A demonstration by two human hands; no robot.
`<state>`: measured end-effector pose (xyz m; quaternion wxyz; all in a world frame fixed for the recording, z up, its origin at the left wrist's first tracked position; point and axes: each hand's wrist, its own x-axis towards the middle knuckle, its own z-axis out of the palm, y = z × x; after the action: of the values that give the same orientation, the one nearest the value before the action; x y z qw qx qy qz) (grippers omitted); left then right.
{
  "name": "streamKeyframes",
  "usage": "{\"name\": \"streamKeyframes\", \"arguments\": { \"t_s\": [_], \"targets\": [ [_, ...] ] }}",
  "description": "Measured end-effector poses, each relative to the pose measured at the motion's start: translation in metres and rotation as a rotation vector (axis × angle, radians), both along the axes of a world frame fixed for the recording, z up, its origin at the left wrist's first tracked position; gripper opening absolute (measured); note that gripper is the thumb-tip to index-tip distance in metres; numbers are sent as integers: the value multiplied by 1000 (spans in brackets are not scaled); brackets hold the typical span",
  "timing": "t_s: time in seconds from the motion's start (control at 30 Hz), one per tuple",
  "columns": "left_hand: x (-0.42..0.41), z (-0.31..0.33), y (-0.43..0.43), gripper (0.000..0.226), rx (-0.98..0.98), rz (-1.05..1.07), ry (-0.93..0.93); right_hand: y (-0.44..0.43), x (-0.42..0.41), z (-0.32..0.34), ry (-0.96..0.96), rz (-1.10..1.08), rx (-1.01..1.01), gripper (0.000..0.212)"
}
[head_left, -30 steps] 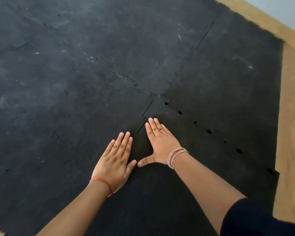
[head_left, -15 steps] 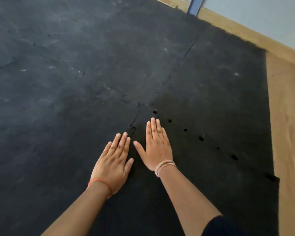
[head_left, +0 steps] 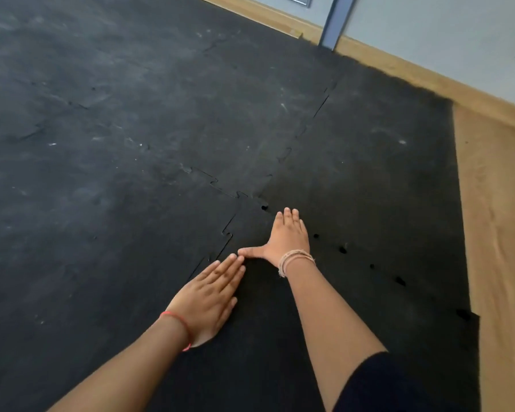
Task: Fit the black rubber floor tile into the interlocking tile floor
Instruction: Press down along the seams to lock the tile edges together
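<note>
The black rubber floor tile (head_left: 280, 337) lies at the near right of the interlocking tile floor (head_left: 116, 144). Its toothed left seam (head_left: 228, 233) shows a thin gap. Its far seam (head_left: 357, 257) shows several small dark holes. My left hand (head_left: 208, 301) lies flat, palm down, across the left seam, fingers together. My right hand (head_left: 283, 236) presses flat near the tile's far left corner, thumb stretched left and touching my left fingertips. Neither hand holds anything.
Bare wooden floor (head_left: 500, 233) runs along the right of the tiles. A pale wall (head_left: 443, 34) with a wooden skirting board (head_left: 399, 63) and a blue-grey upright frame (head_left: 336, 19) stands at the back. Older tiles at the left are dusty grey.
My right hand has slid forward toward the tile's far corner and its thumb has spread left. My left hand stays flat on the left seam. The view has tilted up, showing more wall.
</note>
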<state>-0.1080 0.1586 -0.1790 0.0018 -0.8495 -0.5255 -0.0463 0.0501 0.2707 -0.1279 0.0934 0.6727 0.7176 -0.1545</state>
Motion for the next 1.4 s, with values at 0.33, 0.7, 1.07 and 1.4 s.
{"name": "streamKeyframes", "arguments": {
  "t_s": [0.33, 0.7, 1.07, 1.4],
  "targets": [
    [32, -10, 0, 69, -37, 411, -180, 5, 15, 2, 223, -44, 130, 82],
    [32, -8, 0, 68, -71, 414, -180, 17, 8, 9, 259, -123, 50, 77],
    [32, -6, 1, 68, -77, 431, -172, 14, 9, 0, 178, -86, 105, 74],
    [31, -4, -1, 66, -63, 433, -131, 7, -9, 2, 74, -86, 204, 84]
  ]
}}
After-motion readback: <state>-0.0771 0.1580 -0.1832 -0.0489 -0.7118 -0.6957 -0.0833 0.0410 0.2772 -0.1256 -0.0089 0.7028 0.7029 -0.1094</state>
